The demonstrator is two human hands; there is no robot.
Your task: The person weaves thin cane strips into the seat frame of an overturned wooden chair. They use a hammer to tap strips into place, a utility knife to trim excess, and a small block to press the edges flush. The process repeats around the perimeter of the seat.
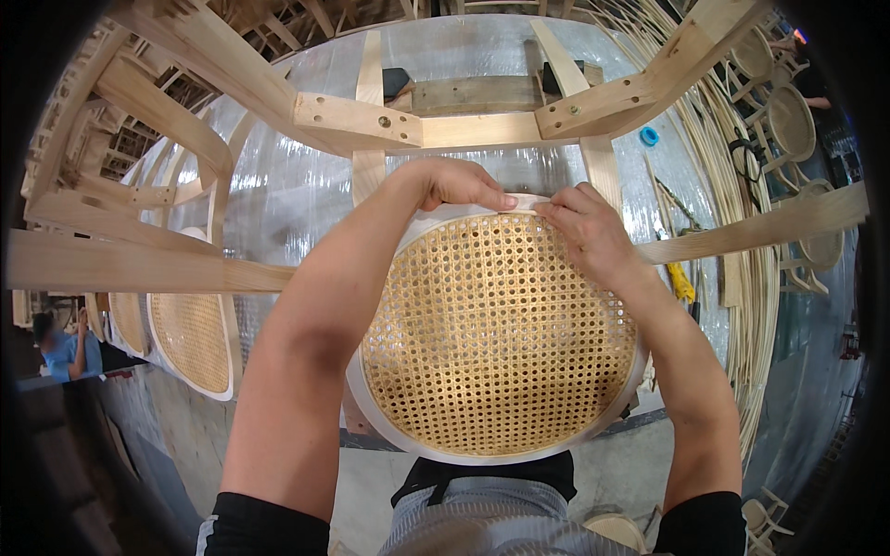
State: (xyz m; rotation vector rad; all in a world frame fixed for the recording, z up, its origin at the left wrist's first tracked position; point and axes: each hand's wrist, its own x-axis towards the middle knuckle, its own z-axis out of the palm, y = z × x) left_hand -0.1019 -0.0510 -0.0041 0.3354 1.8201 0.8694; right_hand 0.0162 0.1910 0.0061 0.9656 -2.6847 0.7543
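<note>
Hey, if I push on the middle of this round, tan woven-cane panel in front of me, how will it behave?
The round, tan woven-cane panel would probably give slightly, since its lattice is full of small holes. It looks flat and taut, so it may spring back. The surrounding pale wooden rim should feel stiffer, being solid.
</note>
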